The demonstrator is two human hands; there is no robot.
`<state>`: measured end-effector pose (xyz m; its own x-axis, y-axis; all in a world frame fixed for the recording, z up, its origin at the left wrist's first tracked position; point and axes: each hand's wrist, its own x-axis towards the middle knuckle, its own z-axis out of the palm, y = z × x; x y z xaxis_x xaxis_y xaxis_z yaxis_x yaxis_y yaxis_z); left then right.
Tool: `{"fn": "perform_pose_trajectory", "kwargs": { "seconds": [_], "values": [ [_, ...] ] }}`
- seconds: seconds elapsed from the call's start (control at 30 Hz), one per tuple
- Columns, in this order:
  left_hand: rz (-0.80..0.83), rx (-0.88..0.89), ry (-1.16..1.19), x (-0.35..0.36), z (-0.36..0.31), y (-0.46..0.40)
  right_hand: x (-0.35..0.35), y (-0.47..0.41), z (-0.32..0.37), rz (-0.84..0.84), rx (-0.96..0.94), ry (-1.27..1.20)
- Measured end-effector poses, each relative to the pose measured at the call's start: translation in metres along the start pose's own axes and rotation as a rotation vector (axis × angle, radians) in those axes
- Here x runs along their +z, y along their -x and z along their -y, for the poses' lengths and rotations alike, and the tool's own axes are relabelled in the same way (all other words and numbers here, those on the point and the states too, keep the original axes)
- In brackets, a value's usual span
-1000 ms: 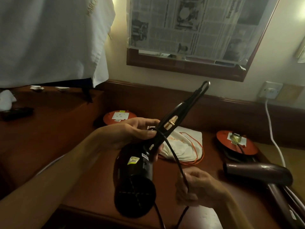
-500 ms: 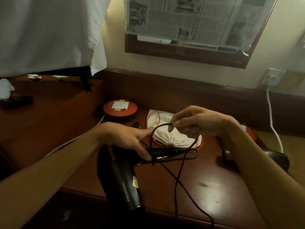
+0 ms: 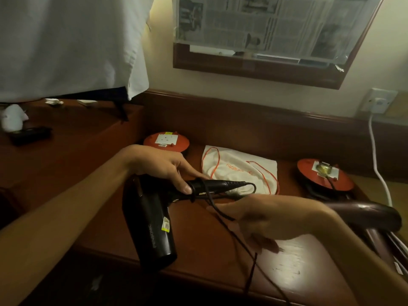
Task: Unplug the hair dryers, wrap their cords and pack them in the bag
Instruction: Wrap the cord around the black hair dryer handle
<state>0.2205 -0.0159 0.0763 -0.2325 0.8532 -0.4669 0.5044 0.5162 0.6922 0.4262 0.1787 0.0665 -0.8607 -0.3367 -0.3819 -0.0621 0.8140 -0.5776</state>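
Observation:
My left hand (image 3: 167, 166) grips the handle of a black hair dryer (image 3: 152, 221), whose barrel points down toward the desk's front edge. Its black cord (image 3: 218, 212) loops around the handle and runs down past the desk edge. My right hand (image 3: 260, 219) pinches that cord just below the handle's end. A white drawstring bag (image 3: 240, 171) with orange cords lies flat behind the handle. A second, maroon hair dryer (image 3: 366, 213) lies at the right, partly hidden by my right arm; its black cord leads to the right orange reel (image 3: 324, 175).
Two orange extension reels sit on the brown desk (image 3: 220, 246); the left one (image 3: 166, 141) is near the back corner. A white cable (image 3: 377, 164) runs up to a wall socket (image 3: 378, 102). A white cloth hangs upper left, a newspaper-covered mirror above.
My right hand has come down from above the bag to below the handle, drawing the cord around it. The dryer's barrel stays pointed down in my left hand.

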Motion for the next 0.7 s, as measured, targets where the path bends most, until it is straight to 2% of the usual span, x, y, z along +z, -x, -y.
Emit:
{"fn": "perform_pose_trajectory", "kwargs": {
  "seconds": [0.13,0.3,0.43,0.57,0.63,0.7],
  "values": [
    [-0.105,0.036,0.008,-0.006,-0.004,-0.008,0.028,-0.025,0.006,-0.116,-0.151,-0.141],
    [0.046,0.09,0.091,-0.008,-0.006,-0.003,0.037,-0.044,-0.042,-0.222,-0.071,-0.301],
    [0.175,0.185,0.102,0.004,-0.024,-0.002,0.027,-0.056,-0.066,-0.317,0.079,-0.31],
    [0.242,0.064,-0.052,0.027,-0.041,-0.013,-0.001,-0.062,-0.068,-0.381,0.147,-0.167],
    [0.181,-0.045,-0.148,0.037,-0.041,-0.019,-0.019,-0.053,-0.064,-0.381,0.141,-0.26],
    [0.075,-0.119,-0.217,0.041,-0.036,-0.025,-0.035,-0.036,-0.054,-0.301,0.113,-0.4]
  ]
}}
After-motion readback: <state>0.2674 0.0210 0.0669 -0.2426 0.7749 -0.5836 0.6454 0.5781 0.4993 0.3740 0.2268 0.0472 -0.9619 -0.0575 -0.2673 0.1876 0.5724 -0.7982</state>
